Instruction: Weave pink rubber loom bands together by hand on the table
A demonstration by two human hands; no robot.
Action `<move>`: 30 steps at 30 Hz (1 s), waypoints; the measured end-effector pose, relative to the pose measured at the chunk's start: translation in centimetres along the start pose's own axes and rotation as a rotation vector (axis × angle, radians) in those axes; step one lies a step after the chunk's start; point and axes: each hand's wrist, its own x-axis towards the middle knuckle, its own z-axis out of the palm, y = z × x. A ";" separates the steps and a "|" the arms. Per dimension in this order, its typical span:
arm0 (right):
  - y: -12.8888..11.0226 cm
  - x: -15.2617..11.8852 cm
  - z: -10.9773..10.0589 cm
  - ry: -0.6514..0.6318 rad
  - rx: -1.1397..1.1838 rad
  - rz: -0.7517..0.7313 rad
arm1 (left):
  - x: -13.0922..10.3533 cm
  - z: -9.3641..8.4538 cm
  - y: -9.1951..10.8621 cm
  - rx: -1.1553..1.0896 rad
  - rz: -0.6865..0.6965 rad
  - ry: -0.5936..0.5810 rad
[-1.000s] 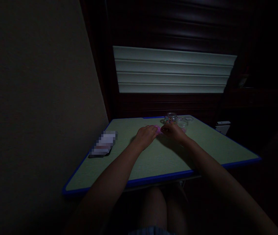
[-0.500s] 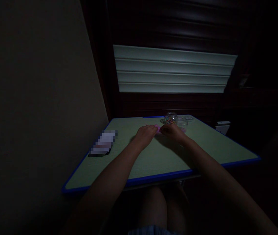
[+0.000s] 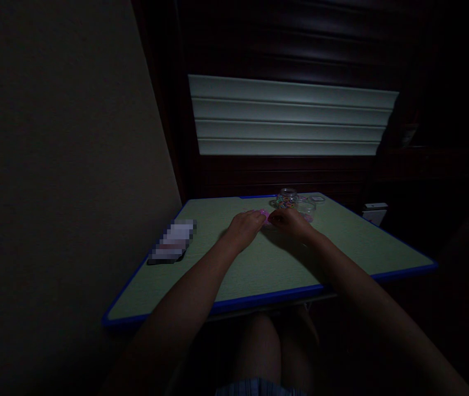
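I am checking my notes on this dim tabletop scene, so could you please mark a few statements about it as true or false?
1. Both hands meet at a small pink thing on the green table. True: the left hand and the right hand close around it from either side.
2. A clear jar of coloured bits stands beyond the hands. True.
3. The jar lies tipped on its side. False: it stands upright.
4. A flat dark thing lies to the right of the right hand. False: it lies left of the left hand, near the wall.
5. The table has a red edge. False: the edge is blue.
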 end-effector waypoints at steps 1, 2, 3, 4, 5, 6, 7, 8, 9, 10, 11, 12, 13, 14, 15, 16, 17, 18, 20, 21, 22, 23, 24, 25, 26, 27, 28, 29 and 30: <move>0.0 0.0 0.0 -0.004 -0.004 -0.005 | 0.0 0.0 0.0 0.001 -0.005 -0.005; -0.1 0.0 0.0 -0.011 -0.008 -0.007 | 0.0 0.0 0.0 0.001 -0.011 -0.010; -0.1 0.0 0.0 -0.015 -0.009 -0.006 | 0.0 0.0 0.0 -0.003 -0.018 -0.013; -0.1 0.0 0.0 -0.014 -0.007 -0.002 | 0.0 0.0 0.0 -0.009 -0.023 -0.014; -0.1 0.0 0.0 -0.011 -0.003 0.002 | 0.0 0.0 0.1 -0.016 -0.026 -0.016; -0.1 0.0 0.0 -0.006 0.003 0.004 | 0.0 -0.1 0.1 -0.023 -0.026 -0.018; -0.1 0.0 0.0 -0.003 0.010 0.005 | 0.0 -0.1 0.1 -0.026 -0.024 -0.023; -0.1 0.0 0.0 0.000 0.016 0.007 | 0.0 -0.2 0.1 -0.025 -0.024 -0.028; -0.1 0.0 0.0 0.000 0.021 0.012 | 0.0 -0.3 0.1 -0.020 -0.027 -0.033; -0.1 0.0 0.0 -0.003 0.022 0.018 | 0.0 -0.3 0.1 -0.014 -0.031 -0.039; 0.0 0.0 0.1 -0.004 0.019 0.026 | 0.0 -0.4 0.1 -0.009 -0.033 -0.043; 0.0 0.0 0.1 -0.006 0.014 0.034 | 0.0 -0.4 0.0 -0.007 -0.034 -0.045; 0.0 0.0 0.1 -0.007 0.009 0.038 | 0.0 -0.4 0.0 -0.007 -0.035 -0.047; 0.0 0.0 0.1 -0.001 0.003 0.038 | 0.0 -0.4 0.0 -0.010 -0.037 -0.047; 0.1 0.0 0.1 0.008 0.000 0.034 | 0.0 -0.4 0.0 -0.014 -0.041 -0.045; 0.2 0.1 0.1 0.018 0.000 0.031 | -0.1 -0.3 0.1 -0.017 -0.050 -0.043; 0.2 0.1 0.1 0.028 0.000 0.031 | -0.1 -0.3 0.1 -0.020 -0.064 -0.042; 0.3 0.1 0.1 0.037 -0.001 0.034 | -0.1 -0.3 0.1 -0.027 -0.081 -0.043; 0.6 0.2 0.1 0.050 -0.001 0.041 | -0.1 -0.3 0.1 -0.060 -0.123 -0.052; 0.7 0.2 0.1 0.053 0.003 0.041 | -0.1 -0.3 0.1 -0.086 -0.146 -0.053; 0.7 0.3 0.2 0.056 0.010 0.039 | 0.0 -0.2 0.1 -0.119 -0.168 -0.046; 0.8 0.3 0.2 0.057 0.021 0.034 | 0.0 -0.2 0.1 -0.158 -0.189 -0.031; 0.8 0.3 0.2 0.057 0.036 0.030 | 0.1 -0.1 0.0 -0.203 -0.208 -0.009; 0.8 0.3 0.3 0.055 0.052 0.027 | 0.2 0.0 -0.1 -0.255 -0.226 0.016; 0.8 0.3 0.3 0.055 0.070 0.026 | 0.3 0.1 -0.2 -0.312 -0.245 0.040; 0.7 0.3 0.3 0.055 0.088 0.027 | 0.4 0.2 -0.3 -0.379 -0.268 0.054; 0.6 0.3 0.3 0.058 0.106 0.030 | 0.4 0.4 -0.4 -0.452 -0.294 0.055; 0.6 0.3 0.4 0.059 0.123 0.035 | 0.5 0.5 -0.4 -0.514 -0.315 0.064; 0.5 0.3 0.4 0.058 0.142 0.043 | 0.6 0.7 -0.5 -0.567 -0.329 0.074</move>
